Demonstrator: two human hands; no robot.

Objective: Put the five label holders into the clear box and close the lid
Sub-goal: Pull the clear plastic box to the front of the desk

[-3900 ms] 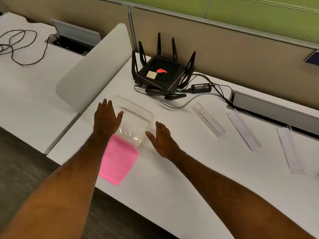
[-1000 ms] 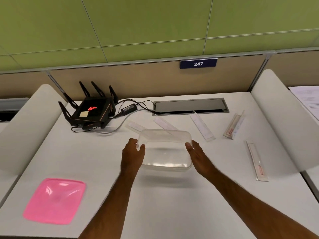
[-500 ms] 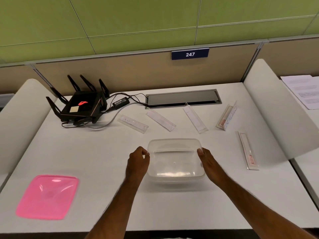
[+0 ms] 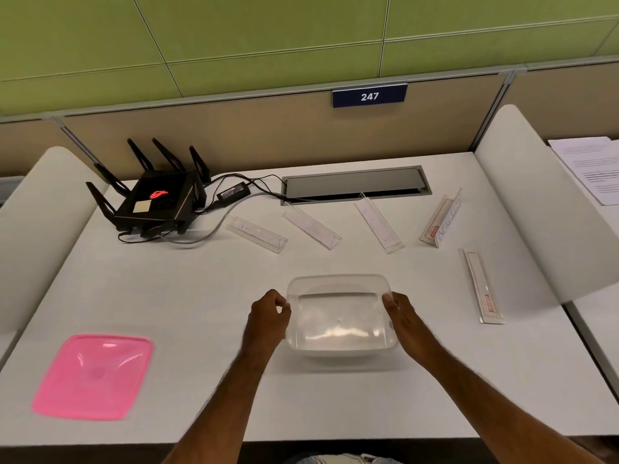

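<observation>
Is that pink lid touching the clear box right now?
Apart. The head view shows the pink lid lying at the desk's left front, with a wide stretch of bare white desk between it and the clear box.

- Even, bright overhead light is seen across the white desk [image 4: 201, 313].
- Glare is shown on the pink lid [image 4: 93, 376].
- Edges are bowed by wide-angle distortion; slight softness is noted throughout.
</observation>
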